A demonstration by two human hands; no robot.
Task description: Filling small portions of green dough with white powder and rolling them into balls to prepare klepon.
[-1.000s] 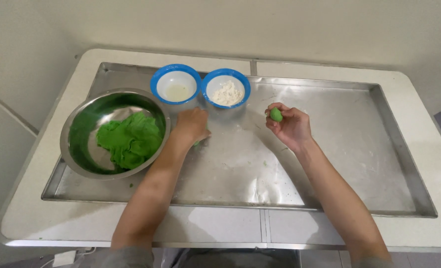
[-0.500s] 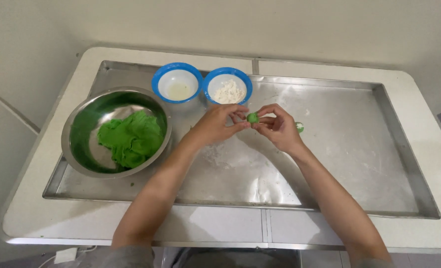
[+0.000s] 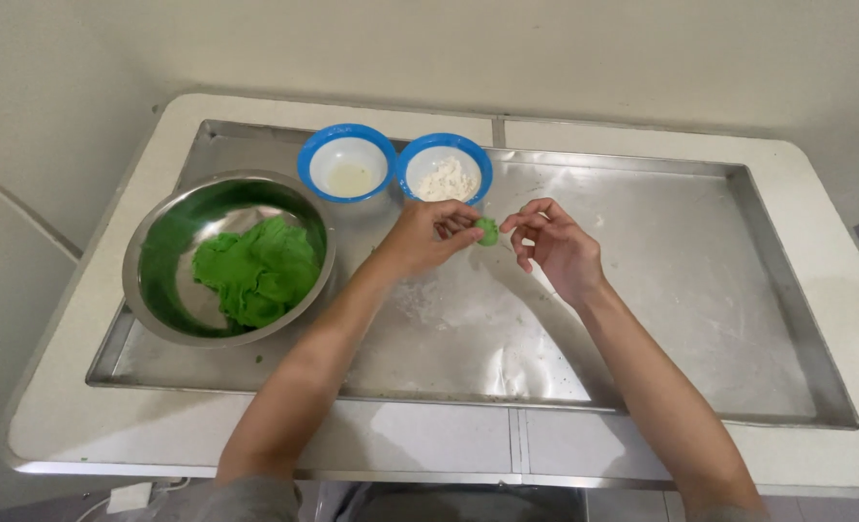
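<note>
you've got: dough ball (image 3: pixel 487 230) bright green | dough mass (image 3: pixel 257 271) same green, in a silver steel bowl (image 3: pixel 159 232) | two small bowls (image 3: pixel 347 164) blue outside, white inside | powder (image 3: pixel 447 180) off-white | tray (image 3: pixel 700 280) dull silver, white dusting | table (image 3: pixel 110 425) cream

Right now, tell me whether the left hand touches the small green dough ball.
Touching: the head view shows the left hand's fingertips pinching the small green dough ball.

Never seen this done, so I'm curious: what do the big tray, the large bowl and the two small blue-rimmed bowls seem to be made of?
The tray looks like brushed stainless steel: grey, dull sheen, soft reflections under a dusting of flour. The large bowl holding green dough seems polished steel, mirroring the green. The two small bowls look like plastic or melamine, opaque blue outside, white inside; I cannot tell which.
</note>
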